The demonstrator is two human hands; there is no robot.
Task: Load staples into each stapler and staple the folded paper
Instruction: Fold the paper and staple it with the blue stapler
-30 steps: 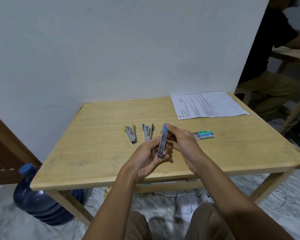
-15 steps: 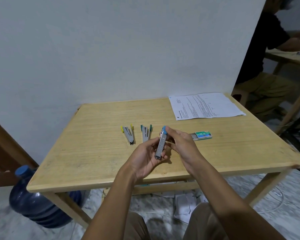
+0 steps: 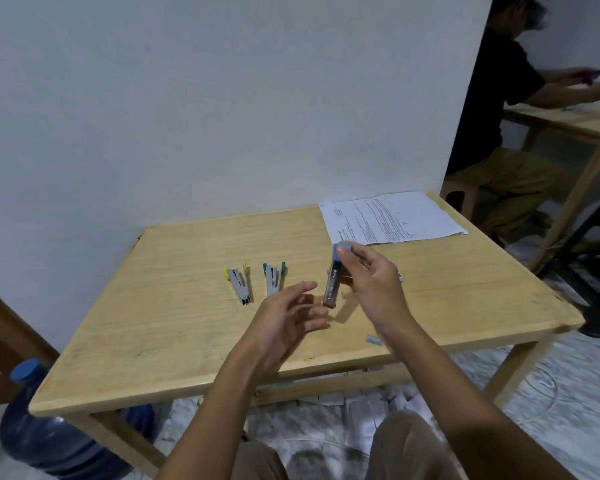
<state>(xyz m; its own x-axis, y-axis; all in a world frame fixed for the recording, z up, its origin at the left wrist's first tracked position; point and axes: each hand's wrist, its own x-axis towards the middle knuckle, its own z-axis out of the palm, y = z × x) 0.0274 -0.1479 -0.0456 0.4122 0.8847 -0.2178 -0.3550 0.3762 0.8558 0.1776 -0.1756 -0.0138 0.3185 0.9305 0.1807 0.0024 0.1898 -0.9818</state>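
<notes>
Blue-capped stapler (image 3: 334, 282) is being held over the middle of the wooden table (image 3: 174, 327), cap end up and tilted away, metal end pointing down toward the tabletop. The right hand (image 3: 373, 285) is gripping it from the right side: the thumb is pressing on the blue cap while the curled fingers are wrapping behind the body. The left hand (image 3: 284, 315) is hovering just beside the stapler's lower end with palm turned inward and fingers loosely spread, holding nothing. Both forearms are reaching in from the bottom edge.

Whether the left fingertips are touching the stapler, and whether its lower end is resting on the table, cannot be told; a dark shadow is lying directly beneath it. A small object (image 3: 400, 277) is showing only a corner behind the right hand. A short grey strip (image 3: 374, 340) is lying on the table against the right forearm, too blurred to identify. A seated person (image 3: 492, 109) at a second table is being cut off by the right edge.

Seen narrow-side on, the held stapler is showing a slim grey body. The yellow-tipped stapler (image 3: 238, 281) and green-tipped stapler (image 3: 274, 277) are lying side by side to its left, each splayed open in a V. The printed paper (image 3: 392, 216) is lying flat at the far right corner.
</notes>
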